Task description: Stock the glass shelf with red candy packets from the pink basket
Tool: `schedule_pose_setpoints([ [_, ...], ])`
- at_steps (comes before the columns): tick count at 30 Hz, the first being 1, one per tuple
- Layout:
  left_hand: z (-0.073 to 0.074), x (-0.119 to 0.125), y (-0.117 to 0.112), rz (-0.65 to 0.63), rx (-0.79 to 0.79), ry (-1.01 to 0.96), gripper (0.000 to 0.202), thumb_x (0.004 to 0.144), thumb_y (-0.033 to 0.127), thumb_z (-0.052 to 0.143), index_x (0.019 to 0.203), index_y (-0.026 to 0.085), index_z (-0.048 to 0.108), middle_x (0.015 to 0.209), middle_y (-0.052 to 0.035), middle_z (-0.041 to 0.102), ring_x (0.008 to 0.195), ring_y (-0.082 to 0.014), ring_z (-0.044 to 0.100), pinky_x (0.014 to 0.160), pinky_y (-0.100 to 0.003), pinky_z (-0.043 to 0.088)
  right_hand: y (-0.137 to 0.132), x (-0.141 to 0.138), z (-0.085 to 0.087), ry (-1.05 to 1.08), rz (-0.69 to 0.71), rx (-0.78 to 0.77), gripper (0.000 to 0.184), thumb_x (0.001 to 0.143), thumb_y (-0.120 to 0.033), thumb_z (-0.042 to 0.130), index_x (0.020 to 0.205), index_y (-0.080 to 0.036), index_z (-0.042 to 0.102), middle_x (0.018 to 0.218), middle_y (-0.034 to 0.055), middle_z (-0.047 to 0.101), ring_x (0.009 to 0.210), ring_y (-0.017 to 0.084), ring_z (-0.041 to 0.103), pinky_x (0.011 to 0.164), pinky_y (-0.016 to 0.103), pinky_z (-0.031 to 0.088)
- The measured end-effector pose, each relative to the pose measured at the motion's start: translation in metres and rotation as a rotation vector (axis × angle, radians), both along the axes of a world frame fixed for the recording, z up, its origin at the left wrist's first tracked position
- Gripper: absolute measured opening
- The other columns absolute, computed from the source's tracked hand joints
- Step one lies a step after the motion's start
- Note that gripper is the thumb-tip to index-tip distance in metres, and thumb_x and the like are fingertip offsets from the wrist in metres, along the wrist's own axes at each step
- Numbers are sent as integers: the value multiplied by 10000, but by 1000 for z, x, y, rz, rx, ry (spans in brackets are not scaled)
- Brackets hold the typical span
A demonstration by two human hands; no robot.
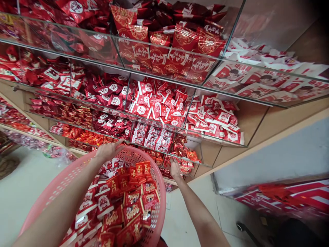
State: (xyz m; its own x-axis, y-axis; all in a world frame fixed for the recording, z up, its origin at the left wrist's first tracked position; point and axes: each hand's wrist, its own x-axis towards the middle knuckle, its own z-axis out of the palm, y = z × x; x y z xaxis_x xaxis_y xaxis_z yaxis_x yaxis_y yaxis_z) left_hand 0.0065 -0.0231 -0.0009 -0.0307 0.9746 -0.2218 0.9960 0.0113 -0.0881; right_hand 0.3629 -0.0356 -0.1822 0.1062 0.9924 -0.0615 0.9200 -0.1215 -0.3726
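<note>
A pink plastic basket (64, 178) sits low in front of me, filled with red candy packets (128, 202). My left hand (109, 150) rests over the basket's far rim, fingers wrapped on it. My right hand (174, 168) reaches into a low glass-fronted bin of small red packets (186, 154); its fingers are buried among them, so what they hold is hidden.
Tiered glass shelves (180, 68) of red and white sweet packets rise ahead and to the left. A wooden side panel (257, 123) ends the rack on the right. Red boxes (282, 195) lie low on the right by a white wall. Pale tiled floor lies below.
</note>
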Motion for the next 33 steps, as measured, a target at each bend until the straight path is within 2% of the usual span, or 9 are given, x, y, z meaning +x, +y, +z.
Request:
schedule_pose_setpoints([
  [4,0,0,-1,1,-3,-9,663,873,600,145,1463,318,260,1096,-150,692,1007,-316,635,816,-414,451,-18,-1,13,106,21,74,257,853,-183,453,1061,-170,603,1092,105,608,1006,210,562,858,289,411],
  [8,-2,-1,0,-10,4,-9,671,863,615,191,1463,321,252,1072,-134,700,987,-299,643,824,-401,450,-39,5,35,227,65,180,247,893,-255,404,1027,-171,594,1046,110,593,982,217,553,851,313,428],
  [14,1,2,-1,-4,-10,8,647,879,586,162,1464,322,249,1072,-140,697,994,-301,636,824,-407,451,-72,12,95,432,111,289,252,890,-383,474,988,-176,580,958,70,607,845,187,559,768,293,441],
  [16,2,3,-2,-10,-16,14,659,877,592,144,1469,316,236,1069,-149,696,993,-309,636,819,-416,454,-85,5,118,590,150,228,248,863,-416,533,923,-181,588,868,35,620,767,165,555,724,278,439],
  [18,3,3,-1,-13,-18,12,664,876,595,132,1470,315,234,1076,-155,693,999,-315,635,820,-426,455,-97,-6,138,751,220,84,255,836,-431,579,898,-185,596,822,10,631,728,148,558,688,264,441],
  [22,3,2,-1,-10,-21,-4,663,874,601,133,1468,325,235,1094,-155,687,1008,-322,634,819,-436,458,-115,-28,163,1009,414,-248,284,778,-434,661,893,-183,599,820,-6,650,756,138,587,695,253,448],
  [26,2,2,-2,-7,-12,-4,666,873,603,130,1466,322,245,1091,-155,689,1005,-323,635,812,-431,459,-123,-38,168,1024,521,-416,297,708,-392,733,861,-176,598,759,-37,599,699,108,537,655,226,418],
  [30,-1,1,-2,-11,14,-13,663,875,593,163,1463,304,263,1054,-157,702,986,-317,639,818,-427,453,-124,-41,164,846,594,-502,275,685,-318,745,875,-179,603,651,-80,484,591,74,408,546,195,324],
  [33,-1,0,-2,-8,18,-16,662,875,590,184,1465,297,261,1039,-153,707,978,-313,641,822,-423,450,-123,-45,162,724,695,-528,303,669,-302,761,916,-189,627,669,-74,486,628,83,429,570,191,332],
])
